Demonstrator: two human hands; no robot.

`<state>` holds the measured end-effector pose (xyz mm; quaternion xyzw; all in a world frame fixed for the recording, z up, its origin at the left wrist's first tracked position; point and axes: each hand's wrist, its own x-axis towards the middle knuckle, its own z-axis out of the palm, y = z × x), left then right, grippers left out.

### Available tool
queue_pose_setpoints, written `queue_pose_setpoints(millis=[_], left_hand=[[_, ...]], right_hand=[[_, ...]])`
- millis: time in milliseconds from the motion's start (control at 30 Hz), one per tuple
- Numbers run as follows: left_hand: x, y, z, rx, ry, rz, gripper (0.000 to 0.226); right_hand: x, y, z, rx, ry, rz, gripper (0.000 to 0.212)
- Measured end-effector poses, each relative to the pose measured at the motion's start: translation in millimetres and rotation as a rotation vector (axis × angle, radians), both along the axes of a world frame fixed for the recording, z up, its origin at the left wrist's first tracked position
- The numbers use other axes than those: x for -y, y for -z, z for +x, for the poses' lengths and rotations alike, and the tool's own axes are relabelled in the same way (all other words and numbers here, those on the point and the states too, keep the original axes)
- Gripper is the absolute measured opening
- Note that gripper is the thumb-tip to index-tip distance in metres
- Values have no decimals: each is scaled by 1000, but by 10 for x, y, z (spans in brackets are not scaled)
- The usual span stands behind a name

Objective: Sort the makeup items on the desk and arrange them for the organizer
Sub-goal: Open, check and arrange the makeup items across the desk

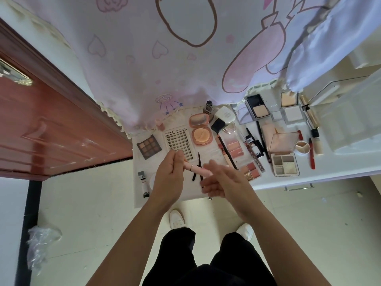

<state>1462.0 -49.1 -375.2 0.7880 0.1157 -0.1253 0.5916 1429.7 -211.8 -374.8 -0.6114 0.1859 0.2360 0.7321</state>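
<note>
My left hand (168,176) grips one end of a slim pink tube (196,168) with a gold ring, above the front of the white desk (334,172). My right hand (219,180) is at the tube's other end, fingers loosely bent around it. Under the hands lie thin black pencils (199,162). A lash tray (179,144) and a brown eyeshadow palette (148,146) sit just beyond the left hand. An open peach compact (200,131) stands behind them.
Right of the hands lie blush palettes (235,148), a four-pan palette (285,164), powder compacts (257,109), pens and a red pencil (311,155). A small tube (145,185) lies at the desk's left front. A pink cloth (165,69) hangs behind; a red door (51,120) stands left.
</note>
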Motion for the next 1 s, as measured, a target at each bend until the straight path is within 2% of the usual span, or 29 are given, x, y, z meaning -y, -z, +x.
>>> queue_pose_setpoints(millis=[33, 100, 200, 267, 400, 433, 467, 500, 567, 633, 700, 800, 867, 1000], left_hand=[[14, -4, -4, 38, 24, 31, 33], [60, -13, -22, 87, 66, 86, 32], [107, 1, -47, 57, 71, 89, 32], [120, 26, -50, -24, 30, 61, 34], [166, 34, -55, -140, -63, -39, 36], [174, 32, -55, -131, -55, -38, 36], [177, 27, -53, -108, -38, -32, 37], [169, 21, -47, -76, -16, -18, 37], [138, 12, -35, -2, 44, 40, 35], [130, 6, -36, 66, 113, 88, 32], [146, -10, -46, 119, 149, 130, 31], [122, 6, -20, 192, 102, 196, 36], [83, 41, 7, 217, 61, 224, 43], [70, 45, 26, 183, -19, 230, 59]], right_hand=[[12, -47, 19, -117, -1, 85, 48], [29, -79, 45, -181, -7, 132, 42], [19, -32, 24, -32, 0, 94, 23], [28, 39, 4, 208, 4, -80, 18], [37, 278, -65, 898, -73, -621, 27], [41, 313, -88, 948, -72, -656, 27], [50, 311, -102, 894, -57, -625, 27], [67, 267, -100, 750, -40, -543, 27], [79, 124, -62, 327, -63, -261, 30], [95, 18, -27, -38, -121, -12, 49], [107, -34, -3, -187, -175, 78, 60], [42, -65, 2, -197, -194, 122, 50], [1, -84, -9, -111, -189, 50, 46], [-35, -51, -83, 388, -260, -571, 47]])
